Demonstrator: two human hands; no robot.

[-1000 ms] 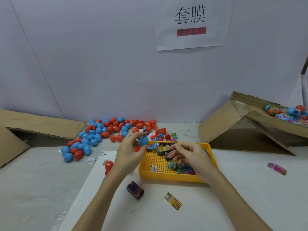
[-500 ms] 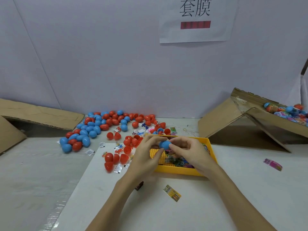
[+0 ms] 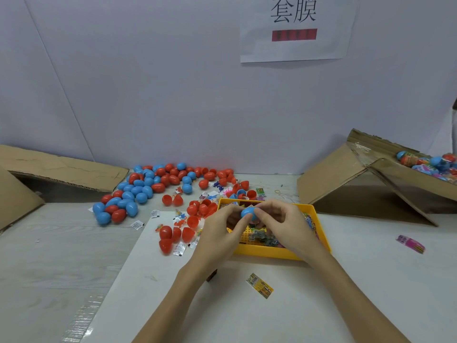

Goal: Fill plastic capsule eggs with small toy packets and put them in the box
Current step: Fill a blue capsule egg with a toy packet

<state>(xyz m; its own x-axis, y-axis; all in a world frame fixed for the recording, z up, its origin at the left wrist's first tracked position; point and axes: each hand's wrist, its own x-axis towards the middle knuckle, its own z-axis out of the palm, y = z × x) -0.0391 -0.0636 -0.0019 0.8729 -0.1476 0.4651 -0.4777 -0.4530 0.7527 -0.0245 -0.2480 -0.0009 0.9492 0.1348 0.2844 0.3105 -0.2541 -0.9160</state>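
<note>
Looking through the head view, I see the blue capsule egg (image 3: 248,212) pinched between both hands above the far edge of the yellow tray (image 3: 269,253), its long axis running left to right. My left hand (image 3: 220,230) grips its left end and my right hand (image 3: 284,225) its right end, fingers curled inward, wrists converging. The box (image 3: 385,179) of filled eggs sits well apart at the desk's far right corner, so I judge the right hand nearer for the drop.
</note>
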